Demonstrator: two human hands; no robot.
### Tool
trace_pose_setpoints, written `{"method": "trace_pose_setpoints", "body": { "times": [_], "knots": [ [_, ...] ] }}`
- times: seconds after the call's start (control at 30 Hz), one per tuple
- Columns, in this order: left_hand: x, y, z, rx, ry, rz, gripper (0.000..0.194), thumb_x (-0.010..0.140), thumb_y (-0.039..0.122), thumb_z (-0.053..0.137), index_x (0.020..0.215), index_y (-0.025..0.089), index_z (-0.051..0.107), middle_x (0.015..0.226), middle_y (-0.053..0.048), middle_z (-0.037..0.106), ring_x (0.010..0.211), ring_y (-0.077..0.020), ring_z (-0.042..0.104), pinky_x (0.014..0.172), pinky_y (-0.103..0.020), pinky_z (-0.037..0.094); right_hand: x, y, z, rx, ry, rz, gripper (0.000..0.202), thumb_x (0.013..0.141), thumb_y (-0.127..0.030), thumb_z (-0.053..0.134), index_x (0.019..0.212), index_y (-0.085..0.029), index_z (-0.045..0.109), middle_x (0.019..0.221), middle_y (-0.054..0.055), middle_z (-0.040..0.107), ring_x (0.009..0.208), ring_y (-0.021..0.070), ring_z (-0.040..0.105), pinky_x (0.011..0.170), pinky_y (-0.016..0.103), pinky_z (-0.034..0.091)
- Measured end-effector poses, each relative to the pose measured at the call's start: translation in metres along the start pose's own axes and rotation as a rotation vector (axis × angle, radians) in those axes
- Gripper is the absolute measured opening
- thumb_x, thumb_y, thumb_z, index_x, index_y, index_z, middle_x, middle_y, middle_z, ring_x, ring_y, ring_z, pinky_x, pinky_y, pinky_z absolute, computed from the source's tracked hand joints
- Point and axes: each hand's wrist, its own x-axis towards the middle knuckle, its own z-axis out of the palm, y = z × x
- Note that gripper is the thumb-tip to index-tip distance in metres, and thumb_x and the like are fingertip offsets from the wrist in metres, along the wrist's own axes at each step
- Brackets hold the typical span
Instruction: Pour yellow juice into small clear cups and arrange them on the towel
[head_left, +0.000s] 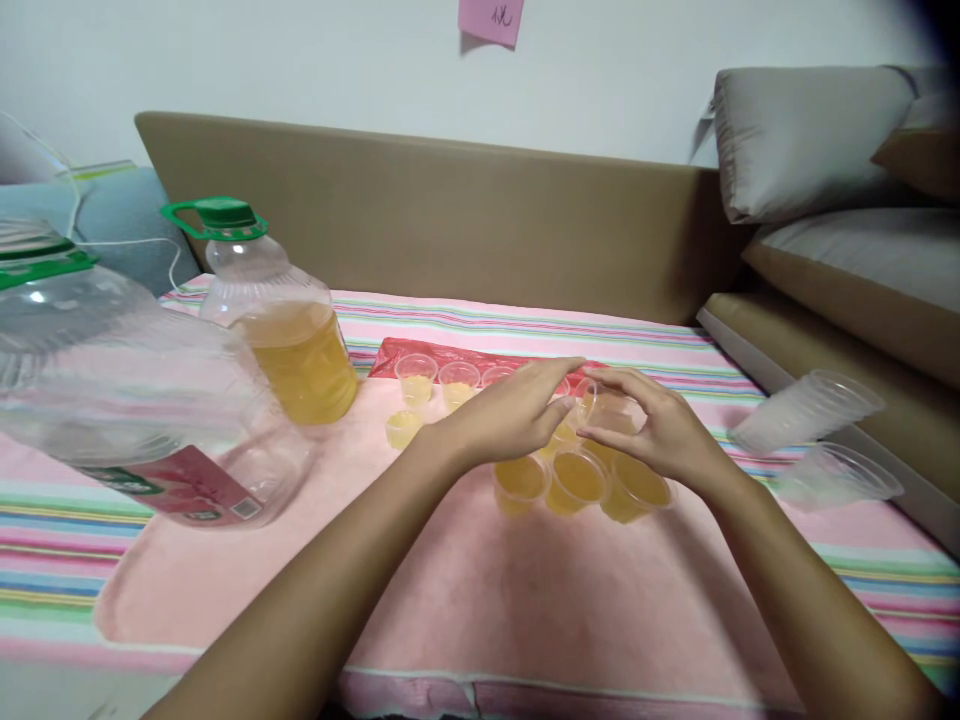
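Observation:
My left hand [525, 405] reaches over the cups with its fingers stretched out and its thumb apart. Facing it, my right hand [664, 425] is curved, with a gap between thumb and forefinger. Between the hands is a clear plastic cup [587, 403], partly hidden; whether either hand touches it I cannot tell. Nearer me stand several cups of yellow drink, among them a left one [520, 482], a middle one [576, 478] and a right one [636, 487]. Further left are a low yellow-filled cup [405, 430] and a back-row cup [416, 380] holding less drink.
A large bottle with yellow drink [304, 365] and a nearer clear bottle [150, 370] stand left. Red plastic [390, 357] lies behind the cups. On the right lie stacked clear cups [806, 410] and another cup [840, 475], beside cushions [862, 270]. A pink mat [465, 600] covers the striped cloth.

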Motion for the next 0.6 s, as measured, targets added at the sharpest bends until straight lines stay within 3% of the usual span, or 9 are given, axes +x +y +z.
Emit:
{"method": "trace_pose_setpoints", "body": {
  "times": [0.17,0.4,0.6],
  "knots": [
    [0.027,-0.016,-0.005,-0.128,-0.062,0.051,0.079,0.100,0.048,0.068,0.162,0.013,0.036,0.171,-0.019,0.041,0.156,-0.0311,0.044,0.126,-0.048,0.041,0.002,-0.002,-0.002,-0.036,-0.010,-0.044,0.052,0.094,-0.052,0.082,0.140,-0.036,0.064,0.134,0.008,0.065,0.123,0.0356,0.065,0.104,0.055,0.057],
    [0.042,-0.021,-0.003,-0.123,-0.073,0.078,0.081,0.088,0.030,0.083,0.158,0.017,0.043,0.165,-0.018,0.050,0.150,-0.0304,0.052,0.120,-0.046,0.047,0.003,-0.005,-0.004,-0.051,0.002,-0.082,0.056,0.096,-0.051,0.079,0.148,-0.039,0.063,0.138,0.008,0.064,0.125,0.0363,0.065,0.104,0.055,0.058],
    [0.042,-0.023,0.005,-0.134,-0.078,0.040,0.083,0.087,0.029,0.085,0.157,0.013,0.043,0.160,-0.019,0.056,0.147,-0.0317,0.054,0.118,-0.049,0.049,0.004,-0.008,-0.006,-0.086,0.023,-0.120,0.060,0.097,-0.046,0.079,0.153,-0.039,0.058,0.145,0.005,0.067,0.132,0.0381,0.064,0.113,0.060,0.051]
  ]
}}
